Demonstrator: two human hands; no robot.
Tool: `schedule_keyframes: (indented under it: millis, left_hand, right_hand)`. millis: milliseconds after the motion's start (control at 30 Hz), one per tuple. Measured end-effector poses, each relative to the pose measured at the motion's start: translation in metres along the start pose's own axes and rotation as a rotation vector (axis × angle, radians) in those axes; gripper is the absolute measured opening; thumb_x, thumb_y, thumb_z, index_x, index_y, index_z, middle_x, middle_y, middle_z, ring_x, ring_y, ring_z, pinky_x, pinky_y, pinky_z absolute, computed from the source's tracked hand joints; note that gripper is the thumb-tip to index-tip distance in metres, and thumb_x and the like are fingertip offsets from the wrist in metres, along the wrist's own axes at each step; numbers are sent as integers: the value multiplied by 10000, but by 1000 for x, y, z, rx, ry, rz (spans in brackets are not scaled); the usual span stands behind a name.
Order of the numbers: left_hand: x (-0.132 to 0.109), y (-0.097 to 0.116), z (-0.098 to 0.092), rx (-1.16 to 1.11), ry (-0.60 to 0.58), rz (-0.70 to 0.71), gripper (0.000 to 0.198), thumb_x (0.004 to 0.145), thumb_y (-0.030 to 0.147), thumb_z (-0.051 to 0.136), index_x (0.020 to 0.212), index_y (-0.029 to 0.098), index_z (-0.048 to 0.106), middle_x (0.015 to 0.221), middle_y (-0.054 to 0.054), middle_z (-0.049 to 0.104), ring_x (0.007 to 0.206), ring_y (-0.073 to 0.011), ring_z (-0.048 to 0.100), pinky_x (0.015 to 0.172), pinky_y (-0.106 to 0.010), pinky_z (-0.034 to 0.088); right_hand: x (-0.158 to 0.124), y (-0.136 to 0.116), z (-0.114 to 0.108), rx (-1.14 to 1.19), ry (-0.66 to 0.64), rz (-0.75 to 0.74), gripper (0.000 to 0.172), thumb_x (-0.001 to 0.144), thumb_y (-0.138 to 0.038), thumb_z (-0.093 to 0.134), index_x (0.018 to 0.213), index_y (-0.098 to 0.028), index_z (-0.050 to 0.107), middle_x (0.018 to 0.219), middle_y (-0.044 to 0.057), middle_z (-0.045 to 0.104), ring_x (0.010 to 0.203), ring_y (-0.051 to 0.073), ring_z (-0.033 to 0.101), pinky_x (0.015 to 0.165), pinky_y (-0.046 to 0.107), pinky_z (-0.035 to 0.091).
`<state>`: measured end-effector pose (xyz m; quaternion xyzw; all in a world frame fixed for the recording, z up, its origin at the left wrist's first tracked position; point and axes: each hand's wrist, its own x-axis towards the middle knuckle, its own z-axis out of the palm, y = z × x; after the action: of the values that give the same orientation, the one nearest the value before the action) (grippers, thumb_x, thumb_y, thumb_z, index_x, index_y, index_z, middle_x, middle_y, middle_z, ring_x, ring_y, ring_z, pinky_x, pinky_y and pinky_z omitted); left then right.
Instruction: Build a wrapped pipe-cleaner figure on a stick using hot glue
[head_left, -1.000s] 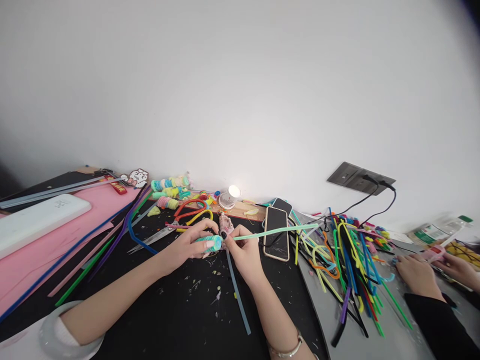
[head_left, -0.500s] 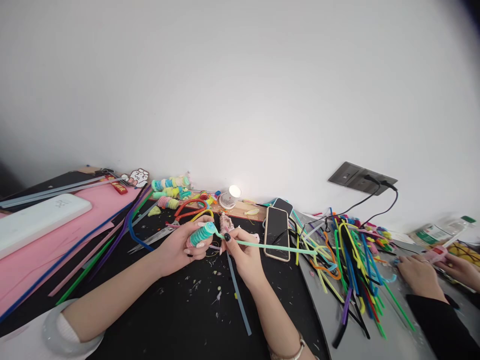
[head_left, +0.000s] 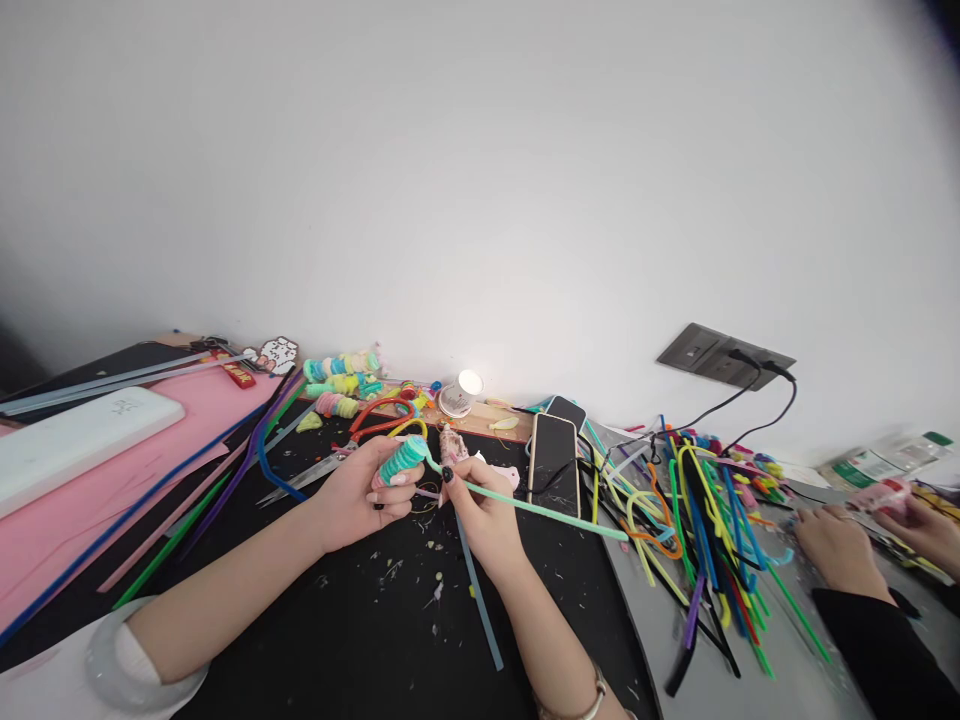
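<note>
My left hand (head_left: 367, 492) is closed round a coil of wound pipe cleaner (head_left: 402, 458), teal on top with pink at the lower end. From the coil's top a loose mint-green pipe cleaner (head_left: 551, 510) runs to my right hand (head_left: 482, 508). The right thumb and fingers pinch it near the coil, and its long free end sticks out to the right. Below the hands a grey-blue strip (head_left: 480, 605) lies on the black mat (head_left: 360, 620). Scissors with orange handles (head_left: 381, 412) rest just behind my left hand.
Wound pipe-cleaner pieces (head_left: 341, 365) and a paper cup (head_left: 459, 393) stand by the wall. A phone (head_left: 553, 465) lies right of my hands. Further right are a heap of loose pipe cleaners (head_left: 720, 530) and another person's hands (head_left: 840, 545). A white case (head_left: 82, 440) lies left on pink sheets (head_left: 217, 410).
The coil has tilted slightly in my left hand. The mint-green pipe cleaner's free end has swung a little downward. The other person's right hand has shifted with a pink object.
</note>
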<state>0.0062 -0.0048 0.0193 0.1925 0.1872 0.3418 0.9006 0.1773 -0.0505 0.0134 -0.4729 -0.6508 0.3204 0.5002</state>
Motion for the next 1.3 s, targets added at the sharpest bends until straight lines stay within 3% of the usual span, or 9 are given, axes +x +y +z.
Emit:
schedule_keyframes:
  millis: [1300]
  left_hand:
    - [3, -5, -7, 120, -8, 84, 369, 980, 290, 439, 649, 142, 503, 577, 46, 462, 356, -6, 234, 396, -158, 313]
  right_hand:
    - [-2, -2, -1, -121, -1, -47, 242, 903, -273, 502, 693, -191, 590, 596, -11, 568, 561, 139, 492, 578, 253, 369]
